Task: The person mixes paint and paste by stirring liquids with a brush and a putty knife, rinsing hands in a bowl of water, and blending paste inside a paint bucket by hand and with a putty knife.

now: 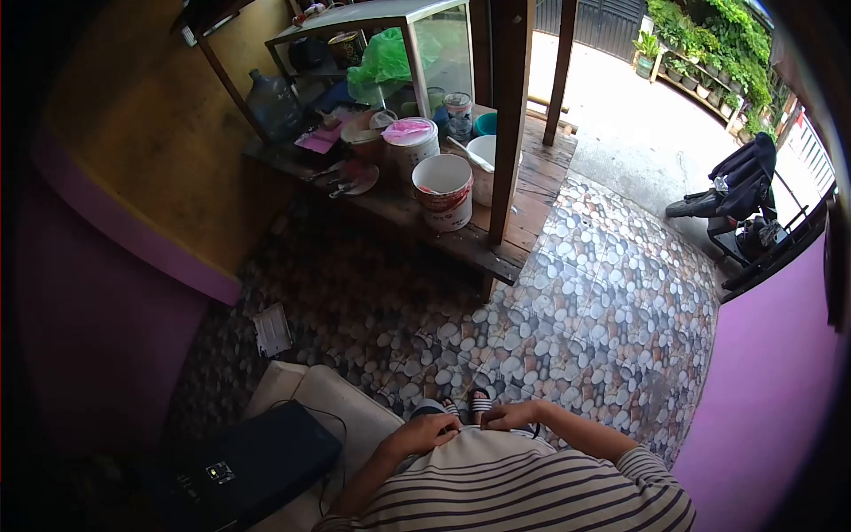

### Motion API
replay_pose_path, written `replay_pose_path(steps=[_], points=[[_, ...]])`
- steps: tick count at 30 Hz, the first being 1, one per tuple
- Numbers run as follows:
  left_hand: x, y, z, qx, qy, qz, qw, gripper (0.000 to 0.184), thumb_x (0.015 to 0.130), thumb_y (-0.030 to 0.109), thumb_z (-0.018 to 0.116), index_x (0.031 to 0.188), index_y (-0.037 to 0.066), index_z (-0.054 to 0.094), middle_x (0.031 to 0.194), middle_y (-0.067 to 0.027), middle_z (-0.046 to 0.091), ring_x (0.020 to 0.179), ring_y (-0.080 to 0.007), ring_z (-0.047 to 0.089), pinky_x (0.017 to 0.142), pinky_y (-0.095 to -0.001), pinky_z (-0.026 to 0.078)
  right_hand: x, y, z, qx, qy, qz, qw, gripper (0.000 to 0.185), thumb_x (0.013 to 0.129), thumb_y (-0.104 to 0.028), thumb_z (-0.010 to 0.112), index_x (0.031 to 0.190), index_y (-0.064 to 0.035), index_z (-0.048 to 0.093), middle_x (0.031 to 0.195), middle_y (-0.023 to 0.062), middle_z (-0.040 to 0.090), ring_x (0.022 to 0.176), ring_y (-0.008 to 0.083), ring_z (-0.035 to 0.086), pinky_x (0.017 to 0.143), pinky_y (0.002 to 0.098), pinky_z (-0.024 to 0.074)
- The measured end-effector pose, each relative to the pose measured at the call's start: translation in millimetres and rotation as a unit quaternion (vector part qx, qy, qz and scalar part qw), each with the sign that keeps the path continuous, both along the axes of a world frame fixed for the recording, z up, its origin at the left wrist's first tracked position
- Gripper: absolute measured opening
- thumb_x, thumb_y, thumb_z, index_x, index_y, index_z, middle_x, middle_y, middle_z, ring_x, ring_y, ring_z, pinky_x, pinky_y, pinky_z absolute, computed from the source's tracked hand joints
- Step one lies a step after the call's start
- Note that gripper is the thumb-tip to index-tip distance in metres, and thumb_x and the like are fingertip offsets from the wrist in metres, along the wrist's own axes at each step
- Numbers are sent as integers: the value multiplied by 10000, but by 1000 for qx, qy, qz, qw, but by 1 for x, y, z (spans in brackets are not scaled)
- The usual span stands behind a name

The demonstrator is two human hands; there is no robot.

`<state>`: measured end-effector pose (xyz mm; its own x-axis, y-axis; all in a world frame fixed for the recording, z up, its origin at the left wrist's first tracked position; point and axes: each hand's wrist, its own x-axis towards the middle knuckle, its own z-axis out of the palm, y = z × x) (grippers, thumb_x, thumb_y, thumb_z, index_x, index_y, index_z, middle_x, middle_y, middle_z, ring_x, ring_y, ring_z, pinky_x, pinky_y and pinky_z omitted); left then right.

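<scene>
My left hand is at the lower hem of the striped shirt, its fingers curled in against the cloth. Close by on the right, my right hand also pinches at the hem, with the fingertips bent down on the fabric. Sandals on the feet show just beyond the hands. A dark box lies on the beige seat to the left, with a thin cable beside it.
A wooden stall table ahead carries a white bucket, a pink-covered tub and a glass case with a green bag. A wooden post rises at its corner. A stroller-like object stands outside right.
</scene>
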<state>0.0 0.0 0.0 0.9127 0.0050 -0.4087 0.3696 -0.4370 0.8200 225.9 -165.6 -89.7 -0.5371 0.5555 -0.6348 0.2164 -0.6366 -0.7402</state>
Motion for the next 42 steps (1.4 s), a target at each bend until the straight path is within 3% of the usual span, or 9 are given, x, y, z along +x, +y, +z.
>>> replay_pose_path(steps=[6,10,12,17,21,26,33,37,42], points=[[36,56,-9,22,23,-33,999,289,984,288,610,1153,57,643,1036,-146,698,984,-309,672,836,-401,520,27,52,2,125,-44,-36,991,329,1010,-290,527,1219,-52,614,1120,72,645,1046,175,558,957,351,451],[52,101,-21,-45,-2,-32,998,308,1007,321,580,1134,48,646,1012,-127,706,944,-294,680,828,-385,517,46,89,15,95,-82,-53,991,335,1004,-304,544,1215,-55,621,1126,86,652,1050,183,567,960,355,452],[57,130,-32,-81,-25,-27,996,318,1020,333,560,1105,37,642,989,-120,705,903,-289,683,814,-375,515,59,109,10,82,-98,-46,991,486,999,-435,528,1247,-23,600,1197,162,652,1139,275,592,992,390,451],[60,221,-76,-116,-55,69,989,370,1008,376,586,1034,18,679,897,-119,700,883,-228,668,815,-351,510,67,178,20,69,-168,-149,972,487,994,-456,561,1206,-21,616,1079,122,676,1040,227,622,921,358,487],[69,295,-76,-80,-73,208,972,353,987,363,620,1007,16,683,880,-131,703,847,-245,685,767,-371,531,73,259,46,46,-199,-215,955,532,994,-510,544,1149,-8,629,1019,119,707,942,223,678,865,356,527],[59,384,-91,78,-119,208,968,283,967,295,623,996,19,678,1022,-187,682,942,-397,660,787,-441,529,89,359,53,103,-241,-204,943,485,1025,-462,513,1110,3,623,927,118,709,864,210,694,775,363,530],[48,454,-90,67,-77,224,969,277,957,276,651,1019,9,682,936,-155,703,872,-301,688,782,-376,526,126,462,106,150,-252,-280,914,393,1016,-392,573,1098,-11,622,949,117,717,891,204,688,781,350,532],[61,484,-90,31,-31,220,975,271,969,274,621,983,8,667,1002,-182,689,952,-369,662,825,-414,520,167,504,116,185,-275,-383,862,329,984,-313,623,1101,-6,639,975,144,713,903,238,682,811,372,529],[100,534,-81,4,-6,243,970,241,973,251,628,989,16,678,903,-141,713,846,-266,710,756,-360,541,238,560,128,250,-357,-465,770,305,971,-281,628,1046,14,647,960,178,702,891,283,684,788,391,525]])
